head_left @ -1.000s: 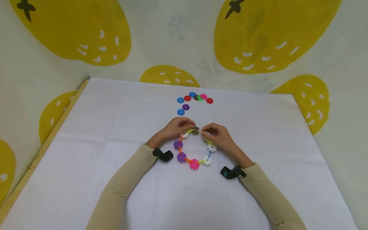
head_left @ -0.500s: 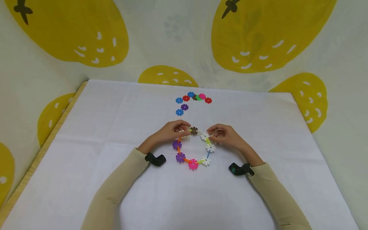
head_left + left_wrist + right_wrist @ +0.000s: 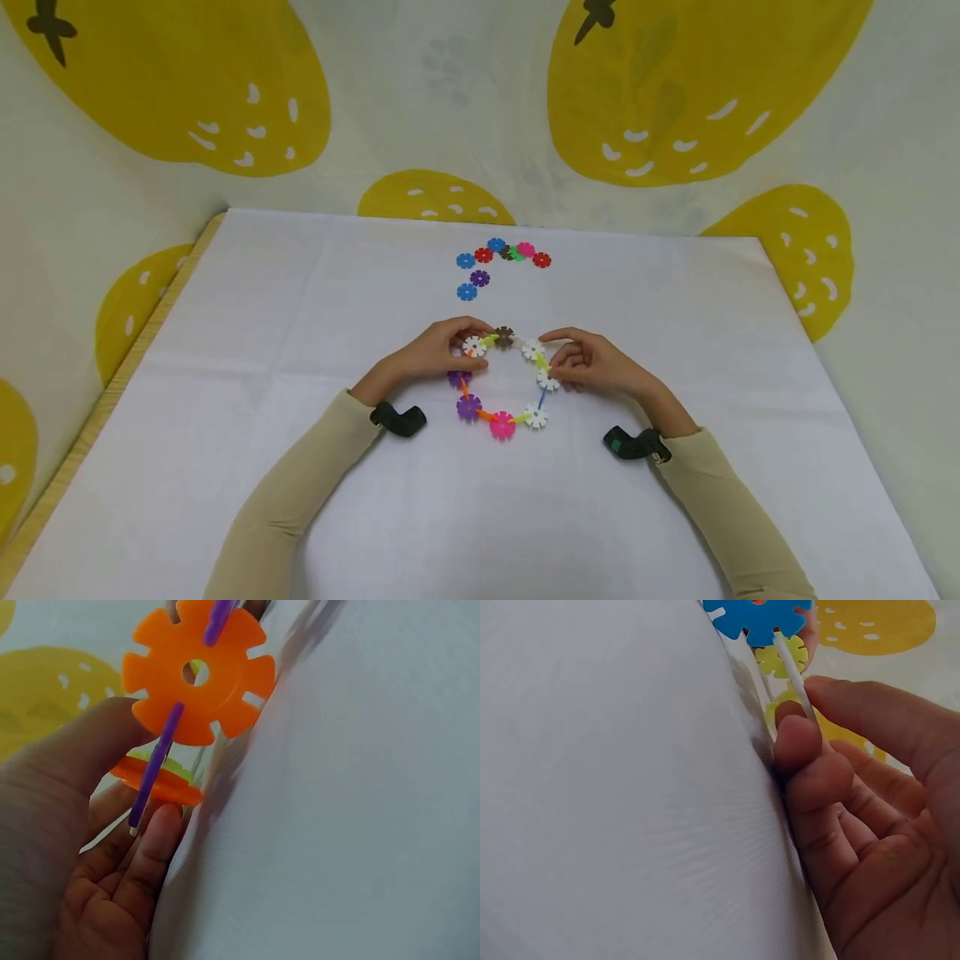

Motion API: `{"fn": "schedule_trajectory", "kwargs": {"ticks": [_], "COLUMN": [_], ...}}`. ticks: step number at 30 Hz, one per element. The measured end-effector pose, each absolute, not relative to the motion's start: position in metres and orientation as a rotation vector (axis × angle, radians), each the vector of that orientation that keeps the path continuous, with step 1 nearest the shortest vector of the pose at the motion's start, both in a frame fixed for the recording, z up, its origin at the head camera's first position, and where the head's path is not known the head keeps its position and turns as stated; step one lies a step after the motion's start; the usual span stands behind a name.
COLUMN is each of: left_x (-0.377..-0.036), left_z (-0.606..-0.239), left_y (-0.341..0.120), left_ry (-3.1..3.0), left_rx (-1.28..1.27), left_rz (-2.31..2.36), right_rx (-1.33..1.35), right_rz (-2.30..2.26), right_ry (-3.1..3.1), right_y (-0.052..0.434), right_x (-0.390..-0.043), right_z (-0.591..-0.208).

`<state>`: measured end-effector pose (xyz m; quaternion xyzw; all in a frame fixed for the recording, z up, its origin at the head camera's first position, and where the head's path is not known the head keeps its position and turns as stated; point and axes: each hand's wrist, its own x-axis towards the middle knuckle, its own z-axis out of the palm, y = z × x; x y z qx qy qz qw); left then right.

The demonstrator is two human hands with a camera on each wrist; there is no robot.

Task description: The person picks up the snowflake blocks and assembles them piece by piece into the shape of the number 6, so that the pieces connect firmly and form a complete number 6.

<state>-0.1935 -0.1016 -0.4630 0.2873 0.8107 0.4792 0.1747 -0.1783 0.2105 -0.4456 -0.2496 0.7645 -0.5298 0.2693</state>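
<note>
Left hand [image 3: 435,354] pinching ring [image 3: 502,425] at 10 o'clock, right hand [image 3: 592,364] pinching at 3; keeping pressure even, ring flat on counter [image 3: 225,350].

You have the ring of discs [image 3: 503,379] on the cloth [image 3: 300,333], between your left hand [image 3: 435,352] and right hand [image 3: 592,362]. Behind it lie the loose discs [image 3: 498,260], well apart

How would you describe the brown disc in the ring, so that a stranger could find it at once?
Start from the white cloth on the table. Near its middle lies a ring of snowflake discs, with the left hand and the right hand at its sides. The brown disc sits at the far top of that ring, between two white discs, and is the only brown piece in it.
</note>
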Motion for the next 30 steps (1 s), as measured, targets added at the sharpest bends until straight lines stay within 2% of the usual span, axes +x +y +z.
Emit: {"fn": "schedule_trajectory", "kwargs": {"ticks": [7, 12, 18, 22, 30], "left_x": [-0.190, -0.176, -0.147, -0.128, -0.118], "left_z": [-0.463, -0.457, -0.438, -0.428, -0.430], "left_y": [-0.101, -0.095, -0.070, -0.048, -0.019], "left_ry": [2.320, 2.455, 2.916, 2.894, 2.775], "left_rx": [0.801, 0.785, 1.109, 1.261, 0.955], "left_rz": [1.410, 1.389, 1.090, 1.011, 0.822], "right_rx": [-0.640, -0.658, -0.674, -0.685, -0.671], "right_rz": [-1.497, -1.497, -1.512, -1.541, -1.596], "right_ry": [2.027, 2.018, 1.950, 1.922, 1.872], "right_y": [0.213, 0.213, 0.215, 0.216, 0.218], "right_x": [-0.180, -0.180, -0.179, -0.179, -0.178], "right_z": [-0.449, -0.449, -0.451, -0.451, -0.455]}}
